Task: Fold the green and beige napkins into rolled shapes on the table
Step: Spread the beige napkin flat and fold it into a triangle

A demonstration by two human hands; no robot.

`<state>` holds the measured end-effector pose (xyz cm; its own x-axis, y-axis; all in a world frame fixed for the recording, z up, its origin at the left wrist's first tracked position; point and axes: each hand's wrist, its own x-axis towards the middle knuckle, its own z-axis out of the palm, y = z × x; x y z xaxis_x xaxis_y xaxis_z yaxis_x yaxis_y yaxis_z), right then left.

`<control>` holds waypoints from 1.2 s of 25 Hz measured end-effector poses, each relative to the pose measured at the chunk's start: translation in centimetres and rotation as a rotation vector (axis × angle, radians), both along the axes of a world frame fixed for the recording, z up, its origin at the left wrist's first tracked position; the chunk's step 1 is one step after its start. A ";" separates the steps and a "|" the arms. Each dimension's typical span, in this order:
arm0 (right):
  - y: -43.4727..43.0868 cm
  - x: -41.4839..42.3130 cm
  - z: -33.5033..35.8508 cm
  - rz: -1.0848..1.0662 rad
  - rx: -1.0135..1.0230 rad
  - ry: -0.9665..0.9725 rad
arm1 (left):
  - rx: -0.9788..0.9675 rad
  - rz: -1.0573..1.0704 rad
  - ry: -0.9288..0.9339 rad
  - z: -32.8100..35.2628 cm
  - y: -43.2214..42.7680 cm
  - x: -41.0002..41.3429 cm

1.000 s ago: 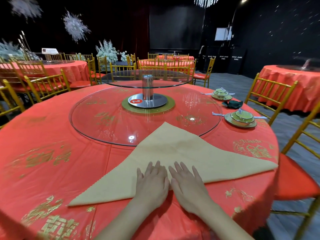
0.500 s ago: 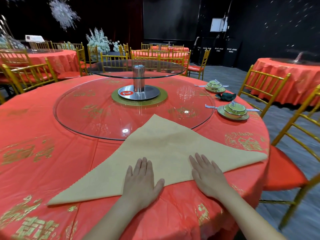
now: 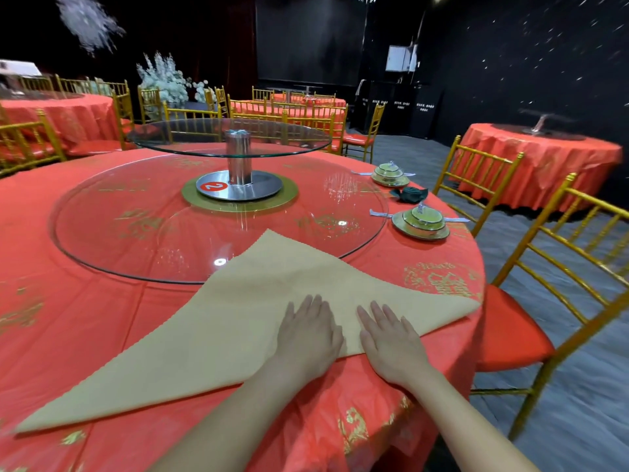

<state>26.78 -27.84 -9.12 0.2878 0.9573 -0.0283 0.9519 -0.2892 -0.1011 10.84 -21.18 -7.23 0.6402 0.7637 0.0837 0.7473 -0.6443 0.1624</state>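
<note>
Now that the left hand (image 3: 308, 330) and right hand (image 3: 388, 342) are drawn back together, straight-fingered, gripping nothing, on the beige napkin (image 3: 238, 321) at the table (image 3: 306, 424) edge, rolling is judged due.

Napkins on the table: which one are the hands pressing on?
The beige napkin, spread flat as a triangle under the left hand and right hand. The green napkin lies bunched up, untouched, just beyond the nearer covered bowl.

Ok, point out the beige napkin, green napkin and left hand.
beige napkin (image 3: 238, 318), head view, flat middle of the cloth.
green napkin (image 3: 410, 194), head view, top of the dark bundle.
left hand (image 3: 308, 330), head view, back of the hand.
</note>
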 end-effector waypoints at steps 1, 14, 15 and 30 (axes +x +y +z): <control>0.0 -0.1 0.0 0.004 -0.007 0.003 | -0.021 -0.028 -0.008 -0.5 -0.1 1.0; -0.3 10.9 -0.3 -0.167 -0.049 -0.016 | 0.011 -0.036 -0.005 -2.7 -0.6 2.4; -0.2 11.7 -0.3 -0.193 -0.057 -0.014 | 0.010 -0.041 -0.001 -2.7 -0.5 2.4; 3.3 -1.9 0.9 0.019 0.067 0.361 | -0.174 -0.068 0.034 -2.0 0.4 2.5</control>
